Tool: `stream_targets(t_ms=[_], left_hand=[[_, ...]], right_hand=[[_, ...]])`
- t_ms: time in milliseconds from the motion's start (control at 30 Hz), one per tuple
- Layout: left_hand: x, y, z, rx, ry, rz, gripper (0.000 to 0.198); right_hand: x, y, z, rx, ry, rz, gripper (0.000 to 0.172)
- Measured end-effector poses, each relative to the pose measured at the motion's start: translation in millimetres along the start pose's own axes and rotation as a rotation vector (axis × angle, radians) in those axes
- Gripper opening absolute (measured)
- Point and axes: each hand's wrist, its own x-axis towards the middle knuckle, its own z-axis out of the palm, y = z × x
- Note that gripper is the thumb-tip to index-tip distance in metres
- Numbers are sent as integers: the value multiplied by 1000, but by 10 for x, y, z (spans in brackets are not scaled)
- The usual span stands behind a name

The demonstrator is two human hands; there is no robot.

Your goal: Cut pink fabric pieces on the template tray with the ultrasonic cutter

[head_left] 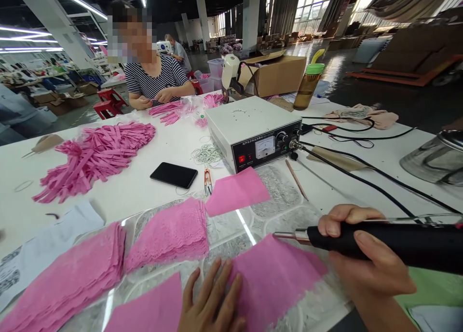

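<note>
My right hand [372, 259] is wrapped round the black handle of a handheld ultrasonic welder [347, 239]. The welder's metal tip touches or sits just over the top corner of a pink fabric piece [277, 279]; I cannot tell which. My left hand [213, 300] lies with its fingers spread, resting on the left edge of that piece. Another pink piece [148, 308] lies left of this hand, partly beneath it or cut off by the frame. Beyond are a stack of scallop-edged pink pieces [170, 233], a larger stack [72, 279] and a single pink piece [238, 192].
A white control box [253, 122] with cables [365, 180] stands at the back. Orange-handled thread snips [207, 181], a phone [174, 175] and a heap of pink strips [97, 153] lie on the table. A co-worker [159, 76] sits across. A brown bottle [306, 91] stands behind the box.
</note>
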Motion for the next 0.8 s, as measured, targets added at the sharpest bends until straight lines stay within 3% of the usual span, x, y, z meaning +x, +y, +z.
stream_targets(t_ms=[267, 600, 800], left_hand=[[-21, 11, 1, 30, -32, -1, 35], [-19, -10, 13, 14, -19, 14, 34], [-83, 36, 99, -24, 20, -81, 37]], right_hand=[[-39, -112, -169, -24, 24, 8, 17], [-59, -67, -161, -25, -22, -12, 11], [-18, -101, -174, -14, -34, -22, 10]])
